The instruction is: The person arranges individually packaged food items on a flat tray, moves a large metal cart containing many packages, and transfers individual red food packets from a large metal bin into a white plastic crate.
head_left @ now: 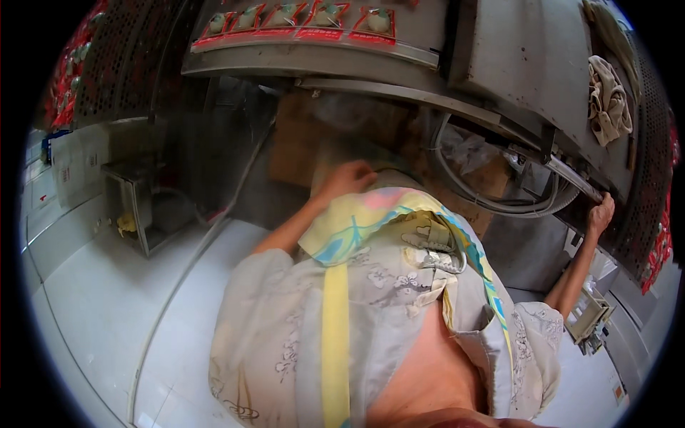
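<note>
My right hand point(603, 212) is closed around the end of a metal bar point(575, 178) at the right, below the edge of the steel machine. My left hand point(354, 175) hangs in front of my body beside the yellow patterned apron point(342, 232). Its fingers look bent, but they are blurred and partly turned away, so whether they hold anything does not show. Farther off, a row of red-edged clear packets point(325, 16) with pale contents lies on the steel machine bed point(285, 63).
A grey cloth point(608, 100) lies on the steel cover point(524, 60) at the right. Beneath the machine are looped grey hoses point(499, 205) and a cardboard box point(294, 139). Perforated dark panels point(114, 64) flank both sides. A metal-framed box point(132, 203) stands on the white tiled floor at the left.
</note>
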Tool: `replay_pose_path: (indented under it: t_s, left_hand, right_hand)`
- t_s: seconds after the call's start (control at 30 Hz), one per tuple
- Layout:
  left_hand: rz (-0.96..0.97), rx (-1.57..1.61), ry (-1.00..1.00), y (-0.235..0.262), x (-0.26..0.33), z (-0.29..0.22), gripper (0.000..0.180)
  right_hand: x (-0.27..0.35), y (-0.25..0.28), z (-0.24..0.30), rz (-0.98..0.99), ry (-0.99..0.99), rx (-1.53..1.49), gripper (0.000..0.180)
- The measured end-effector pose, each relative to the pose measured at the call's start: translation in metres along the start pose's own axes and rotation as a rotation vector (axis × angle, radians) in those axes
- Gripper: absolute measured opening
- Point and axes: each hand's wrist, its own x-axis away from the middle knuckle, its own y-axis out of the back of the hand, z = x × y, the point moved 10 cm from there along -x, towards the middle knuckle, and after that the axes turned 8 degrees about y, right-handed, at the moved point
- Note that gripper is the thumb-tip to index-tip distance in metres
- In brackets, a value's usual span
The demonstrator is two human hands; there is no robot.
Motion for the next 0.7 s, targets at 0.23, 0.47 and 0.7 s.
replay_pose_path:
  t_s: [0.23, 0.47, 0.7]
  left_hand:
    - [-0.037, -0.010, 0.008, 0.001, 0.010, 0.007, 0.024]
    - [-0.056, 0.108, 0.139, 0.001, 0.019, 0.032, 0.030]
    - [-0.023, -0.047, -0.036, -0.007, 0.011, 0.017, 0.025]
  right_hand:
    - [0.000, 0.000, -0.004, 0.021, -0.056, 0.007, 0.027]
    - [-0.002, 0.003, -0.007, -0.004, -0.058, 0.008, 0.027]
    - [0.000, 0.026, 0.006, -0.126, 0.003, 0.000, 0.025]
